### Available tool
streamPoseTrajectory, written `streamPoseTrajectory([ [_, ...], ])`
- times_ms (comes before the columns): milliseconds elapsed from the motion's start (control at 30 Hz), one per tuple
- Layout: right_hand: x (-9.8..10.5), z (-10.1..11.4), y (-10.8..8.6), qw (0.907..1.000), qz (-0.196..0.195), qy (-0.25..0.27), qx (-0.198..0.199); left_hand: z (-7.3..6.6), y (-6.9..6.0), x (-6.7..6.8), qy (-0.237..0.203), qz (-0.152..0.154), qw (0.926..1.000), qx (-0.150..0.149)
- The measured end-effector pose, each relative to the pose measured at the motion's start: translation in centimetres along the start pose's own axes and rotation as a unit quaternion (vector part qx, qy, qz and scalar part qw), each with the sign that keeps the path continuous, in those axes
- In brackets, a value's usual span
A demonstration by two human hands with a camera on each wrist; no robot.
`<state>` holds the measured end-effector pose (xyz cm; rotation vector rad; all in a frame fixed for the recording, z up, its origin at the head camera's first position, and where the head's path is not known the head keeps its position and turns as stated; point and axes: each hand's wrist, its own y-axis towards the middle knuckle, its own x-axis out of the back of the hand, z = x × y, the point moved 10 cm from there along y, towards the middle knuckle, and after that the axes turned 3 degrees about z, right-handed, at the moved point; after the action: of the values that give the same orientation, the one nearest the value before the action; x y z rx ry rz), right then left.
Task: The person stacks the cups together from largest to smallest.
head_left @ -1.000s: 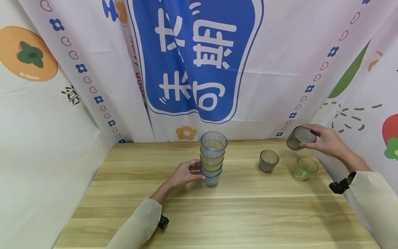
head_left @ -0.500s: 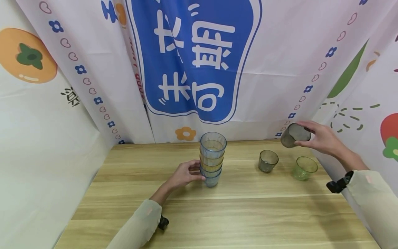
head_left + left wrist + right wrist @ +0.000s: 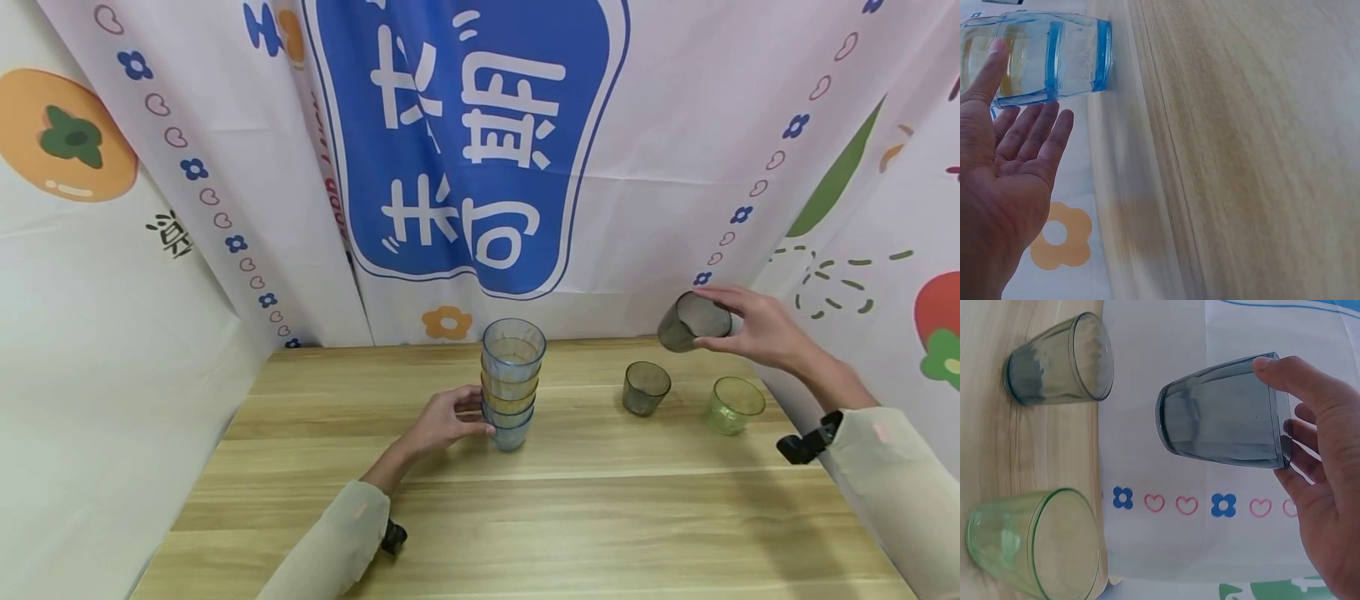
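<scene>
In the head view a tall stack of clear blue-rimmed and amber glasses (image 3: 512, 387) stands upright on the table. My left hand (image 3: 442, 421) holds it low on its left side, the thumb in front and the fingers toward the back; the left wrist view shows the thumb against the glass (image 3: 1029, 59). On the right, my right hand (image 3: 761, 329) grips a smoky grey glass (image 3: 686, 323) near its rim, thumb on one side and fingers on the other. The grey glass is raised off the table and tilted. Below it stand a second grey glass (image 3: 646, 389) and a green glass (image 3: 735, 406).
The wooden table (image 3: 555, 533) meets a white printed cloth (image 3: 660, 208) at its back edge, and cloth hangs at both sides too. The two standing glasses are close to the table's back right corner.
The right hand has moved left and slightly up with the grey glass, from above the green glass toward the standing grey one. The left hand and the stack keep their place.
</scene>
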<state>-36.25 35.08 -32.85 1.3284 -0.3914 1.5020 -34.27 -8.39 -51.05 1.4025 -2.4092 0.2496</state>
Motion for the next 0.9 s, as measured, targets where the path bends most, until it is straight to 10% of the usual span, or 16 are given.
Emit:
streamPoseTrajectory([
  [900, 0.6, 8.8, 2.1, 0.9851, -0.038, 0.011, 0.167, 0.1, -0.1, -0.1, -0.012, 0.001, 0.9999, -0.002],
])
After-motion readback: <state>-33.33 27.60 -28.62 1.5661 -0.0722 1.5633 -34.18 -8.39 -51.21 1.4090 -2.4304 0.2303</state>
